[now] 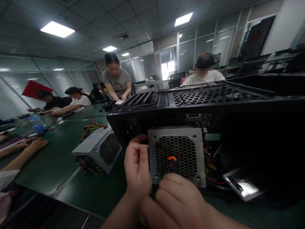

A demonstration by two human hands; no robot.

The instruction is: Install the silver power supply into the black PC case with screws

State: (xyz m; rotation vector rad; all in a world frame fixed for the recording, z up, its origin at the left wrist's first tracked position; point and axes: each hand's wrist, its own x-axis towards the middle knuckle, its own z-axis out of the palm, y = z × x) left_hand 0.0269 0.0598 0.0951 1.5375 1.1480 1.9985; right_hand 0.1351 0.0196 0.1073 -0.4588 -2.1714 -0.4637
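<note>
A grey power supply (pixel 176 133) with a honeycomb grille sits in the open side of a black computer case (pixel 166 100). My left hand (pixel 138 168) is at its left edge, thumb and fingers pinched together; a tiny thing may be at the fingertips, too small to name. Closed in front of the grille, my right hand (pixel 178 198) grips a screwdriver (pixel 172 163), whose black and orange handle end sticks up above the fist. The screwdriver's tip is hidden. Coloured cables (pixel 209 163) run beside the power supply inside the case.
A second grey power supply (pixel 92 149) with bundled cables stands left of the case on the green table (pixel 57 181). A shiny metal part (pixel 244 186) lies at right. Another person's hands (pixel 35 144) rest at the left; several people work around the table.
</note>
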